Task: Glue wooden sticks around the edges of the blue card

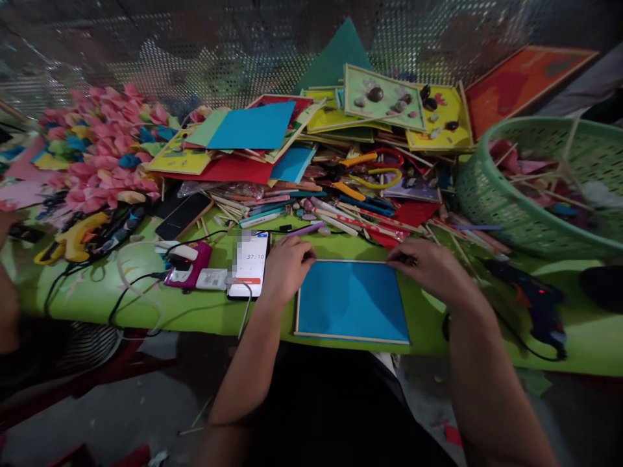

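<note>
Grey floor (192,383) down by my lap, then the light-green covered table (594,344), a heap of colourful framed panels (331,122) on it, and a silvery perforated screen (204,68) behind. Right in front of me, flat on the table, it's the plain blue rectangular sheet (351,301), thin pale wooden strips (350,338) edging its near, left and far sides. Long axis runs left to right, near edge dipping slightly rightward. At the far corners, my left hand (291,261) and right hand (431,266) have fingertips drawn nearly together; whether they're gripping that far strip or just pressing it, I can't tell.
</note>
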Action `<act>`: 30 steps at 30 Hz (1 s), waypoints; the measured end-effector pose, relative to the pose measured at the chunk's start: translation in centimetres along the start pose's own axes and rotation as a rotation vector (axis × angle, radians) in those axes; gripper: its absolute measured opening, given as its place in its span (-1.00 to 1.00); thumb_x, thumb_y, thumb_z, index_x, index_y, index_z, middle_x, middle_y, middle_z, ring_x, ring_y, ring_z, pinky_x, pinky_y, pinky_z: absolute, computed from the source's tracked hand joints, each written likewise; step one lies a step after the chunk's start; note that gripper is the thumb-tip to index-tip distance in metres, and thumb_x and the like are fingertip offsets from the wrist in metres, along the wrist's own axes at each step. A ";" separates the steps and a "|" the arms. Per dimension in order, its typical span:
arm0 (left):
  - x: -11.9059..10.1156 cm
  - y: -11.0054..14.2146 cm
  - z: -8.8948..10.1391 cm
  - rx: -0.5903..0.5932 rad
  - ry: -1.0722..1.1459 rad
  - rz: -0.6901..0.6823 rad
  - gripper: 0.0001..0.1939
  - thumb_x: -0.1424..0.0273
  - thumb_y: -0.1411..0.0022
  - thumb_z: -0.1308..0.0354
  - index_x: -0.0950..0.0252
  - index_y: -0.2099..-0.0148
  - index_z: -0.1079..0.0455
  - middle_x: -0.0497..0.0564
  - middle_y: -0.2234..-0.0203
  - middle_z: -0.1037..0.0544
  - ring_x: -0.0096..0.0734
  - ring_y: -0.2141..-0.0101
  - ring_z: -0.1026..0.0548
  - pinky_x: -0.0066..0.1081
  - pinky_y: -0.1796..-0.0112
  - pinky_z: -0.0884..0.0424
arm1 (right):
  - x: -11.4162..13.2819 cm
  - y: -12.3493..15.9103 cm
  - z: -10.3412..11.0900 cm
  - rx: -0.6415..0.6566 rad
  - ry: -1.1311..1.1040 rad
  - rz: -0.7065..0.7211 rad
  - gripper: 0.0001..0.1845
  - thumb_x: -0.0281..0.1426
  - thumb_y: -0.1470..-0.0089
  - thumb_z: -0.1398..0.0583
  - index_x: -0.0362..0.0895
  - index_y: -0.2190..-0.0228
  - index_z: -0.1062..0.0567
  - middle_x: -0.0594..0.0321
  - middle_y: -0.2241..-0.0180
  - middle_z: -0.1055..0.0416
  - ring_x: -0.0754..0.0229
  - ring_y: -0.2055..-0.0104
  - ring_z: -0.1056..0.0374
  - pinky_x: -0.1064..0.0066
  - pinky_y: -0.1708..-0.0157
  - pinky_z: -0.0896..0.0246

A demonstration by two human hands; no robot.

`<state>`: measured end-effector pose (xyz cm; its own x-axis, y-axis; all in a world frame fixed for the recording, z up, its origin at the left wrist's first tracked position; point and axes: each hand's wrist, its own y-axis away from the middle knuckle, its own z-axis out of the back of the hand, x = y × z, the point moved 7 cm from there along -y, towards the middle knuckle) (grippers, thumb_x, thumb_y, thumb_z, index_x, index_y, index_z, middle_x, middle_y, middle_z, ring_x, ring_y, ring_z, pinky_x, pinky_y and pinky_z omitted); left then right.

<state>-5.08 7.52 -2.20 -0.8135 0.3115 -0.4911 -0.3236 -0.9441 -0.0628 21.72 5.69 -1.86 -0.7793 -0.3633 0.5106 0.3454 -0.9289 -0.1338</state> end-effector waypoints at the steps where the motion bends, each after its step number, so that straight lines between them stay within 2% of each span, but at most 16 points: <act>1: 0.0 0.0 0.0 -0.001 0.001 -0.002 -0.88 0.52 -0.27 -0.29 0.18 0.27 -0.54 0.03 0.22 -0.57 -0.11 0.08 -0.51 -0.19 0.07 -0.44 | 0.0 0.0 0.0 0.000 0.002 0.003 -0.86 -0.32 -0.17 -0.22 -0.05 0.39 -0.57 0.17 0.39 -0.55 0.07 0.34 -0.46 0.27 0.32 -0.32; 7: 0.0 0.0 0.1 -0.025 -0.003 -0.004 -0.88 0.52 -0.25 -0.32 0.18 0.29 -0.53 0.01 0.25 -0.59 -0.11 0.10 -0.52 -0.19 0.10 -0.45 | -0.3 0.0 -0.4 0.014 0.010 0.014 -0.83 -0.27 -0.18 -0.21 -0.05 0.40 -0.55 0.16 0.40 -0.54 0.04 0.35 -0.47 0.25 0.35 -0.33; 10: -0.2 0.3 0.8 -0.086 0.006 0.012 -0.88 0.50 -0.25 -0.33 0.17 0.22 -0.51 0.00 0.20 -0.61 -0.14 0.09 -0.53 -0.22 0.11 -0.45 | -0.7 -0.1 -0.6 0.001 0.004 0.030 -0.81 -0.27 -0.19 -0.20 -0.05 0.40 -0.56 0.16 0.39 -0.55 0.04 0.35 -0.48 0.24 0.36 -0.35; 14: -0.6 2.4 1.9 -0.215 0.031 0.051 -0.91 0.49 -0.36 -0.23 0.18 0.14 -0.48 0.02 0.15 -0.60 -0.17 0.04 -0.50 -0.21 0.03 -0.41 | -1.1 0.0 -0.8 0.005 -0.001 0.057 -0.79 -0.25 -0.21 -0.20 -0.05 0.40 -0.56 0.16 0.40 -0.55 0.03 0.36 -0.49 0.23 0.37 -0.36; 17: -0.9 4.9 1.8 -0.247 0.094 0.012 -0.92 0.46 -0.40 -0.18 0.18 0.15 -0.48 0.00 0.18 -0.61 -0.22 0.07 -0.51 -0.24 0.04 -0.42 | -1.2 0.1 -0.8 0.013 0.003 0.054 -0.78 -0.22 -0.23 -0.20 -0.04 0.37 -0.55 0.15 0.37 -0.56 0.03 0.35 -0.48 0.22 0.35 -0.37; 22: -0.8 7.8 0.0 -0.150 0.165 -0.041 -0.86 0.43 -0.42 -0.18 0.15 0.04 -0.52 0.00 0.03 -0.63 -0.20 -0.02 -0.52 -0.17 -0.03 -0.42 | -1.3 0.0 -0.8 -0.010 0.018 0.051 -0.77 -0.20 -0.26 -0.18 -0.04 0.35 -0.54 0.15 0.36 -0.55 0.01 0.32 -0.48 0.19 0.31 -0.36; 30: -0.6 7.8 -0.5 -0.136 0.148 -0.032 -0.85 0.40 -0.41 -0.20 0.14 0.02 -0.55 0.00 0.01 -0.64 -0.19 -0.03 -0.52 -0.13 -0.05 -0.41 | -1.7 -0.7 -1.4 -0.042 0.040 0.027 -0.77 -0.21 -0.23 -0.18 -0.07 0.36 -0.54 0.12 0.35 -0.55 -0.02 0.30 -0.47 0.17 0.30 -0.34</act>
<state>-6.89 -0.13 -2.79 -0.7205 0.3318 -0.6089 -0.2717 -0.9430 -0.1924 22.13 6.84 -3.83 -0.7902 -0.3904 0.4724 0.3453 -0.9204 -0.1832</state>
